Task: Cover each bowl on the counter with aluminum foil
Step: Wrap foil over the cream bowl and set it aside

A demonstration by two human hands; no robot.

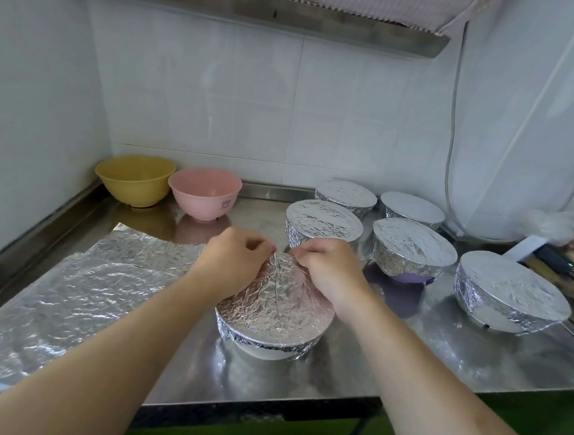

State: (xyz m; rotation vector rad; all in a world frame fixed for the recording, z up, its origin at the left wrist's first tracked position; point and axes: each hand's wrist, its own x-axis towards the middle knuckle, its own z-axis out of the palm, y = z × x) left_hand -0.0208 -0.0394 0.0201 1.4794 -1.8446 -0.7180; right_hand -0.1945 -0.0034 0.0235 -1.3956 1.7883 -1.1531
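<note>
A white bowl stands near the counter's front edge, its top wrapped in crinkled foil. My left hand and my right hand both curl over the far rim of this bowl, fingers pinching the foil there. A yellow bowl and a pink bowl stand uncovered at the back left. Several foil-covered bowls sit at the right: one just beyond my hands, a purple one, and one at the far right.
Loose foil sheets lie flat on the steel counter at the left. A black cable and a bag of items sit at the right edge. White tiled walls close the back and left; a range hood hangs above.
</note>
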